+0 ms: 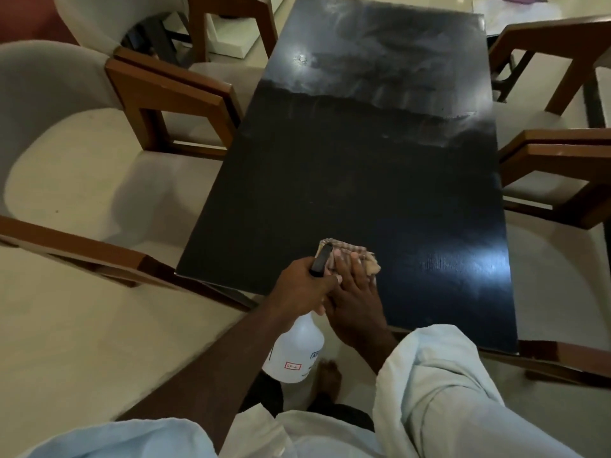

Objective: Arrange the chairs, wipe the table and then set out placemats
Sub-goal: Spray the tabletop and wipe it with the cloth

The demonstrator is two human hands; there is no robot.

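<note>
Four wood-framed chairs with pale seats flank the dark table, two to a side. The near left chair and far left chair stand armrest to armrest just beside its long edge. The near right chair and far right chair are cut off by the frame. Hazy streaks cloud the table's far half.

Your right hand, in a white sleeve, lies flat with fingers straight and together, pressing a striped tan cloth onto the table near its front edge. Your left hand, on a bare forearm, sits against the right and curls round the neck of a clear spray bottle. The bottle's black nozzle points over the cloth and its body hangs below the table edge. A bare foot shows on the pale floor beneath.

Much of the cloth is hidden under your fingers, and the bottle's labels are too small to read.
</note>
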